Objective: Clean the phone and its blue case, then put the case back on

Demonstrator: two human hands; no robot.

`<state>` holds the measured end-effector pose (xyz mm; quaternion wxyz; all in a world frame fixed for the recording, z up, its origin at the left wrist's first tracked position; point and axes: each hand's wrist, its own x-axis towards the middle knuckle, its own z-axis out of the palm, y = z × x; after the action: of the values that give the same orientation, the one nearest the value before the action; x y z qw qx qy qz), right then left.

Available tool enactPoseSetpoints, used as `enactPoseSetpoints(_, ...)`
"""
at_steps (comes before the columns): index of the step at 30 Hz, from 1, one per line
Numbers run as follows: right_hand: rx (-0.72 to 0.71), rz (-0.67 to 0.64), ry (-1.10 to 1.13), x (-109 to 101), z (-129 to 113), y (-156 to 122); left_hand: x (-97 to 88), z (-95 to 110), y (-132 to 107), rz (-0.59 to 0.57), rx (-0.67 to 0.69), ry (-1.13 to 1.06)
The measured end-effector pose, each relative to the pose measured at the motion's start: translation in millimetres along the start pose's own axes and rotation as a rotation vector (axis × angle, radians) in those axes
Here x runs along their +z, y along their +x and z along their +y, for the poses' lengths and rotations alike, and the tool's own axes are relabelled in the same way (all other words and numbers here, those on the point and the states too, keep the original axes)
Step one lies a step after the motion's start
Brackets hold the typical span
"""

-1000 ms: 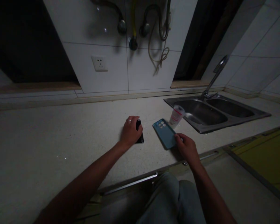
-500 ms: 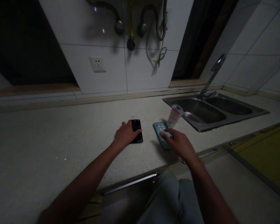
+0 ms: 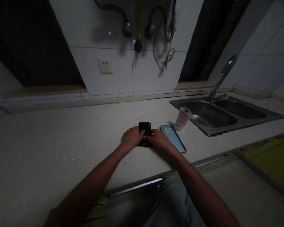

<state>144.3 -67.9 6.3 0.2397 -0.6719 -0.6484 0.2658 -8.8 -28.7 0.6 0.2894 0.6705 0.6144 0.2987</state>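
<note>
Pinning black phone (image 3: 144,127) to counter (image 3: 61,135): left hand (image 3: 132,137) at 9 o'clock, right hand (image 3: 159,139) at 3, each grip closed on it, likely steadying; blue case (image 3: 174,138) at 3 o'clock

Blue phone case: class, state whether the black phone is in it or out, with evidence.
Out. The blue case lies flat on the counter, beside the black phone and apart from it.

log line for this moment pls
left hand: holds black phone | right hand: holds black phone | blue case: on counter, right of phone
</note>
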Motion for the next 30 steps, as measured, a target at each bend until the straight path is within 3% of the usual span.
enactPoseSetpoints(5,0.078,0.085,0.262,6,6,14,2.0,3,3,-0.001,-0.016,0.089)
enactPoseSetpoints(12,0.134,0.2,0.501,13,7,14,-2.1,-1,14,-0.036,-0.077,-0.062)
enactPoseSetpoints(15,0.096,0.196,0.511,14,8,15,3.4,1,12,-0.088,-0.041,-0.273)
enactPoseSetpoints(18,0.055,0.181,0.534,16,8,15,12.4,10,3,-0.167,-0.068,-0.619)
enactPoseSetpoints(23,0.043,0.173,0.675,15,7,10,17.6,23,-7,-0.418,-0.411,-1.195)
enactPoseSetpoints(26,0.047,0.159,0.786,14,2,4,14.4,21,-6,-0.486,-0.511,-1.316)
enactPoseSetpoints(30,0.052,0.238,1.011,13,-7,-3,10.1,14,-1,-0.551,-0.458,-1.405)
